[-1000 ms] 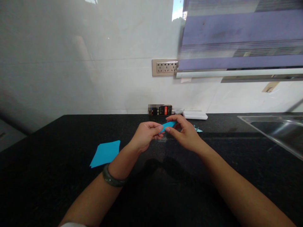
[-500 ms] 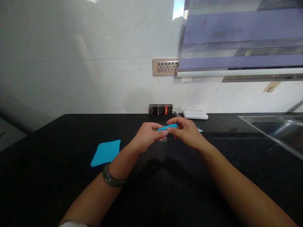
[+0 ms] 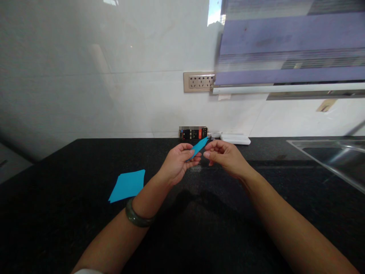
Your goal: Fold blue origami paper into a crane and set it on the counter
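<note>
I hold a narrow folded piece of blue paper [image 3: 199, 147] between both hands above the black counter [image 3: 71, 228]. My left hand [image 3: 178, 163] pinches its lower end with thumb and fingers closed. My right hand [image 3: 225, 156] pinches the upper tip, fingers curled. The strip tilts up to the right. A flat stack of blue paper sheets [image 3: 127, 185] lies on the counter to the left of my left forearm. A dark bangle circles my left wrist.
A phone [image 3: 193, 133] with a lit screen leans against the white wall behind my hands, beside a white flat object [image 3: 235, 139]. A steel sink [image 3: 336, 158] is set in the counter at right. A socket strip [image 3: 199, 81] is on the wall; a blind hangs upper right.
The blue strip has tilted from nearly level to pointing up to the right. My hands drew slightly apart along it and the small blue scrap behind my right hand is now hidden.
</note>
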### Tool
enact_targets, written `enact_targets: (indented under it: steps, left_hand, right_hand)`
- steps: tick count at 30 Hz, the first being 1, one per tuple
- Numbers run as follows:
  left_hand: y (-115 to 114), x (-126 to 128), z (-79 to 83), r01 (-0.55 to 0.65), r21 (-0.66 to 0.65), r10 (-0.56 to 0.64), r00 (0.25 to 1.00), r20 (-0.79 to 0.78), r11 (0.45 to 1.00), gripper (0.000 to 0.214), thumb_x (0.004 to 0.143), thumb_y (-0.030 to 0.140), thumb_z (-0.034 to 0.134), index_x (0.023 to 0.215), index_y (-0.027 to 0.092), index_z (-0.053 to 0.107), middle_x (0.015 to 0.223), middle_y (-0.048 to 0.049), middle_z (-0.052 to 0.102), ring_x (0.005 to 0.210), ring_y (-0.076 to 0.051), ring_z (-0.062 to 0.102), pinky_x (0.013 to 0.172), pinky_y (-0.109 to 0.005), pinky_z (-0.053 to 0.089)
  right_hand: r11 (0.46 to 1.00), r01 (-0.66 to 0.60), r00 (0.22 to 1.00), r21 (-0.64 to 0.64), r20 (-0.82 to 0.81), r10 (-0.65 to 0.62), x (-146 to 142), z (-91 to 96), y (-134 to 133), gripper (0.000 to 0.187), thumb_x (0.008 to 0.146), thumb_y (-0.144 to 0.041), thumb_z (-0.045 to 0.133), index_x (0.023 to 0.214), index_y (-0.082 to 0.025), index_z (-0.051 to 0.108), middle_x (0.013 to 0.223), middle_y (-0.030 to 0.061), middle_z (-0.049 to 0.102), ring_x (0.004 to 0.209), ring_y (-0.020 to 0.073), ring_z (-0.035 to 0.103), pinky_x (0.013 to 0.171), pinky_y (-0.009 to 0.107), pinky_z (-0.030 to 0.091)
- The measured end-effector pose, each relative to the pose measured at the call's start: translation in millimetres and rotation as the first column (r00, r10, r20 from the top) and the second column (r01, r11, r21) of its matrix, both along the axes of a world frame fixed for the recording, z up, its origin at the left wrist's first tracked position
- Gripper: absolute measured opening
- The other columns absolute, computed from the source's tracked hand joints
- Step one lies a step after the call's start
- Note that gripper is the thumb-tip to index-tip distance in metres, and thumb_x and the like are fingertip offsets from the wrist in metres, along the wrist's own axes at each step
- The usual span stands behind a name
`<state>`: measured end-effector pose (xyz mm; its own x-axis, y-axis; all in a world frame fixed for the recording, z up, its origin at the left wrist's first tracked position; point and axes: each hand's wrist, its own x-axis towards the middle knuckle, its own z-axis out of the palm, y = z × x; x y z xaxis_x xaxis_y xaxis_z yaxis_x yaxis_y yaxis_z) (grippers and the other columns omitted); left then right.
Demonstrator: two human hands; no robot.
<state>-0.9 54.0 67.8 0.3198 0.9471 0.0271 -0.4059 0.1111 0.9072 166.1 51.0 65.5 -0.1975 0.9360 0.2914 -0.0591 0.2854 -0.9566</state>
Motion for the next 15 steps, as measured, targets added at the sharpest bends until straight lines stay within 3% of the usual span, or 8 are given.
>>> enact_targets:
  steps: [3,6,10,15]
  left_hand:
    - [-4,8,-1.8,-0.109,0.025,0.108,0.993,0.037,0.994,0.018,0.069,0.014,0.061,0.081,0.015,0.047,0.070,-0.0005,0.062,0.066,-0.010,0.060,0.067,-0.025,0.048]
    - [-7,15,-5.0,-0.143,0.053,0.141,0.989,0.041,0.988,0.020,0.066,0.016,0.064,0.077,0.015,0.047,0.064,0.0030,0.057,0.064,-0.009,0.058,0.069,-0.026,0.047]
    - [-8,19,-10.4,-0.112,0.074,0.115,0.993,-0.039,0.991,0.020,0.063,0.017,0.066,0.075,0.013,0.050,0.069,0.0007,0.059,0.065,-0.009,0.057,0.070,-0.026,0.046]
    - [-9,18,-9.2,-0.048,0.163,0.061,0.995,-0.077,0.985,0.039,0.061,0.017,0.070,0.096,0.015,0.051,0.080,-0.0016,0.061,0.074,-0.010,0.059,0.073,-0.026,0.046]
  right_hand:
    - [0.999,0.034,0.997,0.011,0.071,-0.034,-6,-1.1,-4,0.031,0.063,-0.031,0.069,0.085,-0.017,0.053,0.066,-0.0026,0.054,0.054,0.0089,0.048,0.049,0.023,0.043]
    - [0.984,0.122,0.962,0.131,0.227,-0.149,-11,-3.8,-6,0.022,0.065,-0.034,0.066,0.072,-0.016,0.055,0.061,-0.0019,0.052,0.054,0.0093,0.046,0.049,0.023,0.039]
    - [0.935,0.268,0.912,0.233,0.251,-0.324,-13,-5.5,-4,0.013,0.071,-0.029,0.058,0.074,-0.016,0.056,0.063,-0.0010,0.054,0.054,0.0101,0.047,0.049,0.023,0.037]
    - [0.925,0.246,0.883,0.289,0.326,-0.337,-5,2.0,-6,0.010,0.075,-0.024,0.052,0.077,-0.016,0.059,0.065,-0.0004,0.057,0.056,0.0110,0.050,0.053,0.024,0.039]
